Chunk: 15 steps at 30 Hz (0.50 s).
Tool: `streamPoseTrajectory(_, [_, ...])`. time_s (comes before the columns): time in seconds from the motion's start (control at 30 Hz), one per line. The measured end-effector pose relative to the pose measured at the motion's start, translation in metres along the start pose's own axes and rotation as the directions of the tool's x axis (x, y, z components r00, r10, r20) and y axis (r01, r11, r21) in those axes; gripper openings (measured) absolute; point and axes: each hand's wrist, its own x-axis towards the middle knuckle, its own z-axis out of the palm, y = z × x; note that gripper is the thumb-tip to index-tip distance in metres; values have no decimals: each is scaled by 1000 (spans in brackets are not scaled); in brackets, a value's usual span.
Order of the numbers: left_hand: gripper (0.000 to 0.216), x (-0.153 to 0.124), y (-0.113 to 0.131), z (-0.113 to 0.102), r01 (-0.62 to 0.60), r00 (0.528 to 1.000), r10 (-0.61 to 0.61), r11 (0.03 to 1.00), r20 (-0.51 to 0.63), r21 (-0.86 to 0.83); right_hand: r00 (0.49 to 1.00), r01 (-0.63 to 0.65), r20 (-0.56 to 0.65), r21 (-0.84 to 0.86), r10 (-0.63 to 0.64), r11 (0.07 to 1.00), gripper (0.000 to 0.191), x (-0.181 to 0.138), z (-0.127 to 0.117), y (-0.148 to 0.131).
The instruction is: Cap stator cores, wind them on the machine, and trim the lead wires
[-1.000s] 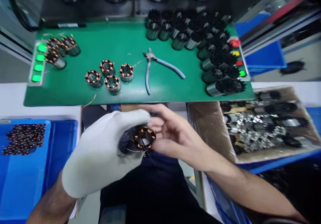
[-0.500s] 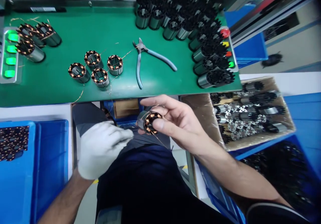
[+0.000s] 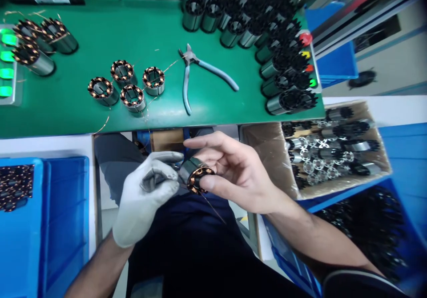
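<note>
My bare right hand (image 3: pixel 233 173) holds a wound motor stator (image 3: pixel 191 171) above my lap, its thumb on the copper-wound end. A loose copper wire (image 3: pixel 213 209) trails down from that end. Close against the stator's left side is my white-gloved left hand (image 3: pixel 147 191), thumb and fingers drawn together in a pinch; whatever lies between the fingertips is too small to make out. On the green mat (image 3: pixel 133 35), several wound stators (image 3: pixel 132 98) stand upright with loose wire ends. Beside them lie diagonal cutters (image 3: pixel 189 58) with blue handles, spread apart.
Rows of stator cores with black insulators (image 3: pixel 233 31) line the mat's back right. More wound stators (image 3: pixel 38 60) lie at the left near green lights (image 3: pixel 6 73). A lined carton (image 3: pixel 296 193) of cores sits right; blue bins (image 3: pixel 66 200) flank both sides.
My left hand has moved right to the stator and its fingers have curled into a pinch. My right hand has lowered and tilted the stator slightly. The view has shifted a little.
</note>
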Motion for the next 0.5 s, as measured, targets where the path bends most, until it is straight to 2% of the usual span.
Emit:
streamPoseTrajectory(0.07, [18, 1, -20, -4, 101, 994, -105, 988, -23, -116, 999, 3, 38, 41, -4, 999, 55, -4, -5, 0])
streamPoseTrajectory(0.13, [18, 3, -25, -10, 104, 993, -111, 985, -42, -137, 999, -11, 51, -12, 11, 1000, 58, -6, -8, 0])
streamPoseTrajectory(0.27, [21, 6, 4, -14, -52, 992, 57, 998, 114, -45, 992, -46, 104, -180, 66, 983, 63, -4, -4, 1])
streamPoseTrajectory(0.37, [12, 3, 19, -8, -82, 990, 86, 996, 109, -40, 991, -25, 128, -193, 51, 981, 60, 0, 0, 2])
streamPoseTrajectory(0.43, [10, 0, 11, -4, -33, 995, 41, 996, 93, -79, 992, -3, 125, -146, 21, 989, 60, 0, -1, 4])
streamPoseTrajectory(0.5, [15, -3, -8, -4, 53, 996, -44, 992, 77, -117, 992, 10, 124, -68, -1, 998, 61, -2, -4, 5])
